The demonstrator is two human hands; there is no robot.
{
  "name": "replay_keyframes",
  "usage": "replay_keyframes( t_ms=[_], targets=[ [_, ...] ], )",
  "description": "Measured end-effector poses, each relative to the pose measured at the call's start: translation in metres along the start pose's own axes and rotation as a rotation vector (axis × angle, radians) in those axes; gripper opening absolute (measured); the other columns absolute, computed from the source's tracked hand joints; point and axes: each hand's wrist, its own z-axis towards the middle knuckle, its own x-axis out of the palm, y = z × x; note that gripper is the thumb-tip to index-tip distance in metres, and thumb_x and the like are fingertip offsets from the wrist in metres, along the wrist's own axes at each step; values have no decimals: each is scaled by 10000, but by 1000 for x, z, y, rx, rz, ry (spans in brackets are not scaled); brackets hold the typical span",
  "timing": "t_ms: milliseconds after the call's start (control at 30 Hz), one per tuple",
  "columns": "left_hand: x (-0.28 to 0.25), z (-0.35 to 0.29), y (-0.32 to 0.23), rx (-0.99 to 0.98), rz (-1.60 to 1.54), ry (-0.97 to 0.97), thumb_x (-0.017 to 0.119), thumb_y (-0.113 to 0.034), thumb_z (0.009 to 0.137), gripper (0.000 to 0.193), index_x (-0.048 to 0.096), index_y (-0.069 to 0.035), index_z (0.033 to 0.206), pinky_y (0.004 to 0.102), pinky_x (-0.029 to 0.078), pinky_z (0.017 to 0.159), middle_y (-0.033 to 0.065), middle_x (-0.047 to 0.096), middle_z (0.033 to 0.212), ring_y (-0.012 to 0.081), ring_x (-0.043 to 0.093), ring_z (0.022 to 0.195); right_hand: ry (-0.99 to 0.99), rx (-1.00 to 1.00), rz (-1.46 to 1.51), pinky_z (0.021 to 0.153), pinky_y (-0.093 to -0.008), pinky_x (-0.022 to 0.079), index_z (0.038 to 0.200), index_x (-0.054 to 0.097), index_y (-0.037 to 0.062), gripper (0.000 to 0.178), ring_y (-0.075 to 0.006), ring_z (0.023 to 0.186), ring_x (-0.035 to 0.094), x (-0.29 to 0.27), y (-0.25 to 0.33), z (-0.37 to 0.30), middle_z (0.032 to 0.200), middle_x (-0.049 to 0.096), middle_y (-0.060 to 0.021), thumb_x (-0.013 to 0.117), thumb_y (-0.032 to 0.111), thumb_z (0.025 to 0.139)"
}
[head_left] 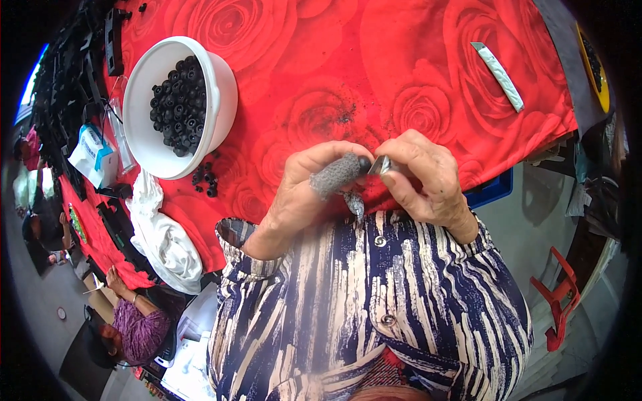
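Note:
Close in front of my striped shirt, my left hand (287, 190) pinches a small round black part (364, 164). A grey fabric finger cover (334, 176) wraps one of its fingers, and a second grey wrapping (354, 204) shows lower down. My right hand (429, 175) is closed on a short metal blade (381, 165), whose edge lies against or very near the black part. Fingers hide the blade's rear end. To the left, a white bowl (224, 83) holds many black parts (179, 103) of similar look.
Several loose black parts (208, 179) and a bunched white cloth (164, 244) lie by the bowl. Dark crumbs (344, 117) dot the red tablecloth (294, 60). A blade with a white-wrapped handle (501, 80) lies at right. Another person (137, 321) sits at lower left.

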Motion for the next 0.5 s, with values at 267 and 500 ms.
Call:
replay_keyframes(
  t_ms=[267,500],
  targets=[
    [0,-2,-1,93,66,47,570,-85,905,231,588,10,1115,215,443,784,23,602,1002,78,558,890,-32,85,-77,540,-297,432,984,582,-41,188,-216,624,548,0,3,2,792,583,-118,614,25,810],
    [2,-1,2,127,161,28,562,-73,909,233,579,21,1122,214,440,818,24,596,1022,80,553,935,-7,80,-57,538,-302,429,976,582,-38,191,-220,621,542,-2,0,1,774,574,-119,618,29,800]
  ],
)
